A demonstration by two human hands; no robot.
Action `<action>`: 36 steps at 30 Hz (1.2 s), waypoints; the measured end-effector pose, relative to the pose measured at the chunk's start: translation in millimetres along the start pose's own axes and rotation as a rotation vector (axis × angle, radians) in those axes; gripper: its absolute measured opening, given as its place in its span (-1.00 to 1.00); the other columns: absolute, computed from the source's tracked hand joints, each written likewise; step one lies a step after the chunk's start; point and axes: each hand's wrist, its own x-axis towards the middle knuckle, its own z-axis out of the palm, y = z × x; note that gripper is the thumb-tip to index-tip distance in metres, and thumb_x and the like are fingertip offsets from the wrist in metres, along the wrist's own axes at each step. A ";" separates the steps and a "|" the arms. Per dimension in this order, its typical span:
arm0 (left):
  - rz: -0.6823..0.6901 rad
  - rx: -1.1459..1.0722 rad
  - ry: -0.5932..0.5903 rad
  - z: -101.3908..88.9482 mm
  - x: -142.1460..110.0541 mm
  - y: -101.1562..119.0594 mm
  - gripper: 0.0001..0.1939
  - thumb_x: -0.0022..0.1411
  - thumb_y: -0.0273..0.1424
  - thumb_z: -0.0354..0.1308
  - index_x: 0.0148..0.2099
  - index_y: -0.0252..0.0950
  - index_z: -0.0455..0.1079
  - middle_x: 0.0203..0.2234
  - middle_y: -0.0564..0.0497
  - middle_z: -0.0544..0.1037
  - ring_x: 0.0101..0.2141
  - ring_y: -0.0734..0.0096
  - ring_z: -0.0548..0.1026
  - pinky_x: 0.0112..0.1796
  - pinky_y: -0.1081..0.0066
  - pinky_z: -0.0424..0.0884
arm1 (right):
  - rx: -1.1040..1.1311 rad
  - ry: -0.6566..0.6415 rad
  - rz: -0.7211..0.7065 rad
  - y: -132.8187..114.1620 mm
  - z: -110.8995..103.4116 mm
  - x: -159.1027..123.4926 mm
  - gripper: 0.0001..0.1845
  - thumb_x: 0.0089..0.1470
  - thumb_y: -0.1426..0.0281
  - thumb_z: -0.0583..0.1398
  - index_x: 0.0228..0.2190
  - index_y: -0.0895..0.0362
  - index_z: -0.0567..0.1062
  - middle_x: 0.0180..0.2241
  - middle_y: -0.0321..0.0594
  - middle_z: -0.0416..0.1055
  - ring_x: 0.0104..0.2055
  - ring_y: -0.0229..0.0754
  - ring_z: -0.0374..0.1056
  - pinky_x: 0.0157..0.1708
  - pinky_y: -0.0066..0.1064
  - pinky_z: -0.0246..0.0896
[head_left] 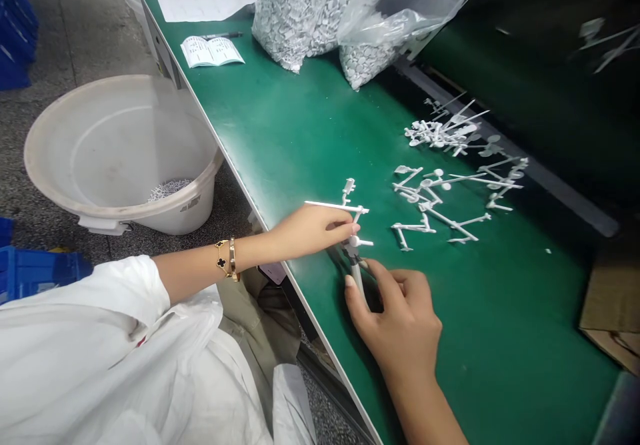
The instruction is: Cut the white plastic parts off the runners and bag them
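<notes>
My left hand pinches a white plastic sprue with small parts on its branches, held above the green tabletop near the front edge. In my right hand are cutting pliers with light grey handles; the fingers wrap round them. The jaws point away from me and meet the sprue just below my left fingertips; whether they are closed on it I cannot tell. To the right lie loose white sprues, and behind them is a denser heap of similar pieces.
Clear plastic bags full of small white parts stand at the back. An open booklet, a pen and a paper sheet lie at the far left. A white tub with scraps stands on the floor. A cardboard box sits at right.
</notes>
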 end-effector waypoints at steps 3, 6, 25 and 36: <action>0.023 0.022 0.003 -1.0 1.6 -2.2 -0.69 0.32 -0.27 -0.02 -0.40 -0.32 0.37 -0.54 0.13 0.37 -0.44 0.54 0.30 -0.36 0.53 0.15 | 0.045 0.011 -0.009 -0.3 -1.1 1.4 -0.73 0.16 0.24 0.14 -0.21 0.15 0.47 -0.37 -0.22 0.29 -0.45 -0.29 0.27 -0.57 -0.51 0.14; 0.070 0.044 0.024 -1.6 2.8 -4.1 -0.69 0.34 -0.29 -0.06 -0.39 -0.31 0.35 -0.46 0.09 0.41 -0.36 0.51 0.35 -0.28 0.51 0.21 | 0.108 0.008 -0.053 0.0 -3.8 2.3 -0.77 0.13 0.28 0.16 -0.22 0.16 0.46 -0.34 -0.20 0.34 -0.42 -0.26 0.30 -0.52 -0.49 0.18; 0.219 0.450 -0.096 2.0 -0.9 -1.8 -0.72 0.39 -0.31 -0.13 -0.25 -0.31 0.34 -0.25 -0.06 0.39 -0.21 0.37 0.38 -0.15 0.39 0.32 | 0.322 -0.026 0.228 7.9 -6.7 2.0 -0.72 0.12 0.23 0.16 -0.20 0.12 0.50 -0.30 -0.18 0.34 -0.39 -0.22 0.26 -0.43 -0.40 0.26; 0.260 0.538 -0.082 3.0 -3.7 -2.3 -0.70 0.38 -0.28 -0.13 -0.22 -0.33 0.36 -0.26 -0.07 0.38 -0.25 0.39 0.37 -0.21 0.41 0.30 | 0.390 -0.090 0.297 11.5 -6.8 0.3 -0.69 0.10 0.19 0.15 -0.21 0.12 0.51 -0.30 -0.19 0.35 -0.37 -0.22 0.30 -0.43 -0.39 0.28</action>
